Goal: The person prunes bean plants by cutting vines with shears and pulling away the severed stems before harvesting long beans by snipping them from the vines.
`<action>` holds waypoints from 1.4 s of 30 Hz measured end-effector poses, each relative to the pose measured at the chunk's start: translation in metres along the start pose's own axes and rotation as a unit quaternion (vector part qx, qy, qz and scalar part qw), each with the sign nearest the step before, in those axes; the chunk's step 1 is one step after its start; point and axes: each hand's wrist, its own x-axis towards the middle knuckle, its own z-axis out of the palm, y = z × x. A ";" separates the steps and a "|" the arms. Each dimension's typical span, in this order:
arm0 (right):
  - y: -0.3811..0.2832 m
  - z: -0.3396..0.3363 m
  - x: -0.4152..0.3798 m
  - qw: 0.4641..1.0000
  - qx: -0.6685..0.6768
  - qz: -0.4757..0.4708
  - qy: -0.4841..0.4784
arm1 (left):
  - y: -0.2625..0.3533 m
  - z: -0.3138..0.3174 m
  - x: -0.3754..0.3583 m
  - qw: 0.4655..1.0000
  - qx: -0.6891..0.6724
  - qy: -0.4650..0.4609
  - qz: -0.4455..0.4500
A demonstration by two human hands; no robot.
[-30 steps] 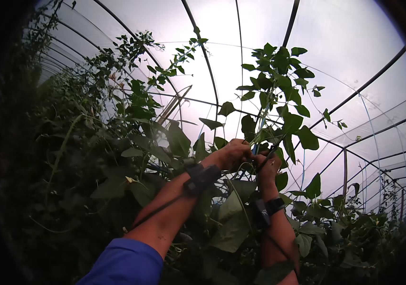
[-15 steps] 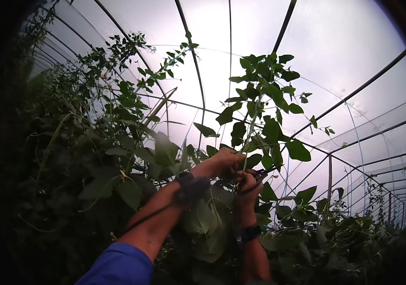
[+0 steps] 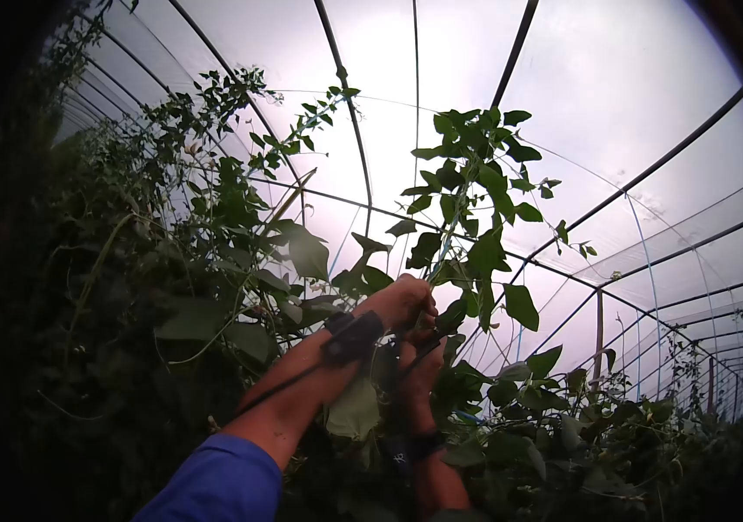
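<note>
One plastic tunnel [image 3: 597, 78], vines [image 3: 236, 200] inside; left hand [image 3: 400, 301] pinching leafy stem [image 3: 448, 235], right hand [image 3: 423, 367] just below, cannot tell its hold.

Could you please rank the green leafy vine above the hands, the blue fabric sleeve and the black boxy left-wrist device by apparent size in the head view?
1. Green leafy vine
2. Blue fabric sleeve, partly cropped
3. Black boxy left-wrist device

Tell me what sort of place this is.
Most likely a plastic-covered growing tunnel, such as a polytunnel greenhouse. Curved frame ribs cross overhead under pale, translucent sheeting, and a leafy climbing vine rises amid dense greenery, with a thin blue string hanging to the right.
</note>
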 end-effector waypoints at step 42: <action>-0.029 0.003 0.125 0.847 0.368 0.338 -0.181 | -0.039 0.022 -0.040 0.842 0.397 0.270 0.245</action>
